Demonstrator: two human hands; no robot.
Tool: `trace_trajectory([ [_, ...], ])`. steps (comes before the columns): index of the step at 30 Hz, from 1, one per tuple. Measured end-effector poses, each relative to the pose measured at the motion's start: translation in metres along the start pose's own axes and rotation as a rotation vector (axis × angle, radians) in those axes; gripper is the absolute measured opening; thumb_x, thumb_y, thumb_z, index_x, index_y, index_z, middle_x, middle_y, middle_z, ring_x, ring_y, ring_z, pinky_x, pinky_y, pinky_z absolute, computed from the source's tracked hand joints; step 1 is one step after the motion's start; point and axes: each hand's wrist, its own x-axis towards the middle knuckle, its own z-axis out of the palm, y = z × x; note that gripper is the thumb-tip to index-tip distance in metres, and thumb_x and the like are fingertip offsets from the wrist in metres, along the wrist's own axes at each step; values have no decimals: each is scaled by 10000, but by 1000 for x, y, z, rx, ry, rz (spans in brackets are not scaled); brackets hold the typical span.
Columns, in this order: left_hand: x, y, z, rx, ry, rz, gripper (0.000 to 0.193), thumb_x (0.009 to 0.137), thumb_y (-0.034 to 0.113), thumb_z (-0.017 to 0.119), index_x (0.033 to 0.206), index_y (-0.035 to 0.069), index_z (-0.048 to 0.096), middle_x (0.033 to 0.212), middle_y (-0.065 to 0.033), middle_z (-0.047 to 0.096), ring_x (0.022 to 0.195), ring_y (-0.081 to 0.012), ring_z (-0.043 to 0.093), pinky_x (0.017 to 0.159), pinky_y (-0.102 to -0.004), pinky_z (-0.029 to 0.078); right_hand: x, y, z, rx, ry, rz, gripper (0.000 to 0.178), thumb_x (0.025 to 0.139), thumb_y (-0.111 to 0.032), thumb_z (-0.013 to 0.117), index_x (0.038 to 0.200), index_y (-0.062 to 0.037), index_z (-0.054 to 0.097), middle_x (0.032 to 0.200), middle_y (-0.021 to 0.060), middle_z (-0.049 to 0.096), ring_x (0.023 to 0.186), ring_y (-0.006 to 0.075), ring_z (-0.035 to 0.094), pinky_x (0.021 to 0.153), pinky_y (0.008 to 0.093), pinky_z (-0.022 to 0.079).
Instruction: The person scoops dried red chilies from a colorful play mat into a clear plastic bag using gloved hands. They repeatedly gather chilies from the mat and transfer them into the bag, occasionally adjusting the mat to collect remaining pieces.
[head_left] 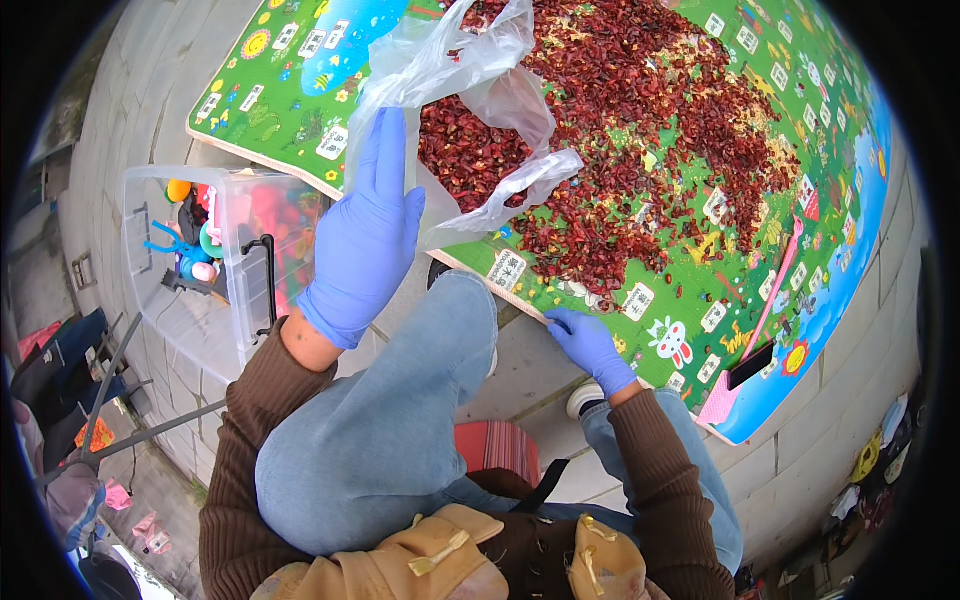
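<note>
My left hand (360, 240), in a blue glove, has its fingers stretched out flat against a clear plastic bag (450, 65). The crumpled bag spreads open, and dark red dried chili pieces (470, 150) show through its mouth. A wide layer of more chili pieces (640, 110), mixed with pale seeds, covers the green printed play mat (470, 258). My right hand (590, 347), also gloved in blue, is closed at the mat's near edge, with fingers and thumb at the rim.
A clear plastic storage box (185, 310) with colourful toys stands left of the mat. A pink long-handled dustpan (722, 400) lies at the mat's right corner, a dark phone-like slab (751, 367) beside it. My knees are close to the near edge, above a red striped stool (497, 447).
</note>
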Motion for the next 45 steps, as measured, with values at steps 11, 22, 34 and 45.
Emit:
trace_trajectory([
  [11, -4, 9, 4, 4, -63, 12, 876, 859, 113, 644, 1588, 52, 162, 1576, -217, 340, 741, -342, 687, 658, -397, 568, 61, 47, -50, -310, 865, 280, 944, 821, -544, 750, 1579, -216, 293, 1578, 253, 263, 1394, 516, 284, 1139, 582, 288],
  [22, -8, 9, 8, 80, -152, 33, 850, 862, 146, 658, 1575, 32, 208, 1550, -207, 384, 675, -302, 666, 663, -386, 563, 117, -31, -1, -593, 515, -273, 572, 794, -511, 743, 1259, -191, 652, 1333, 188, 512, 1283, 458, 380, 1105, 632, 212],
  [34, -8, -13, 11, 78, -66, 3, 744, 923, 139, 642, 1552, 11, 264, 1516, -256, 412, 1011, -396, 675, 801, -398, 575, 89, 17, -39, -338, 545, -203, 260, 865, -231, 746, 1070, -110, 642, 1076, 100, 580, 976, 290, 591, 795, 379, 518],
  [45, -13, -12, 13, 66, -116, -87, 786, 917, 111, 673, 1570, 22, 242, 1512, -205, 454, 760, -285, 677, 715, -363, 556, 52, 58, -88, 2101, 242, -123, 388, 991, -281, 547, 1303, -55, 594, 1295, 169, 603, 1206, 345, 577, 916, 482, 572],
])
